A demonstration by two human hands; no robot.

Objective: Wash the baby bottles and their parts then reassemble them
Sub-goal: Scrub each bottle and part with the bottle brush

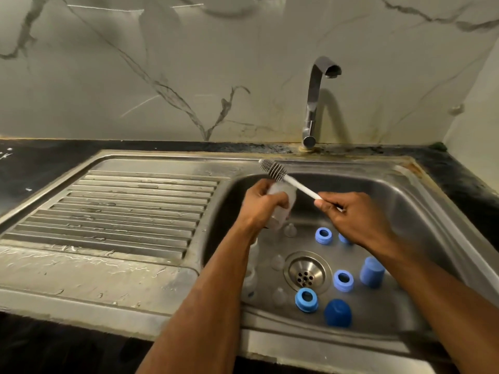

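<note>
Over the sink basin my left hand [260, 205] grips a clear baby bottle [286, 197], tilted with its mouth up and to the right. My right hand [348, 214] pinches the white handle of a bottle brush [272, 170]; its grey bristle head is outside the bottle, just above the mouth. On the basin floor lie blue screw rings [323, 235] [343, 280] [306, 300], blue caps [372, 271] [338, 313] and clear teats [290, 229] [277, 262]. Another clear bottle [249, 279] lies by my left forearm.
The steel sink [421, 201] has a drain [305, 273] at its middle and a ribbed, wet draining board [129, 209] to the left. A chrome tap [314, 101] stands behind the basin; no water runs from it. A marble wall rises at the back.
</note>
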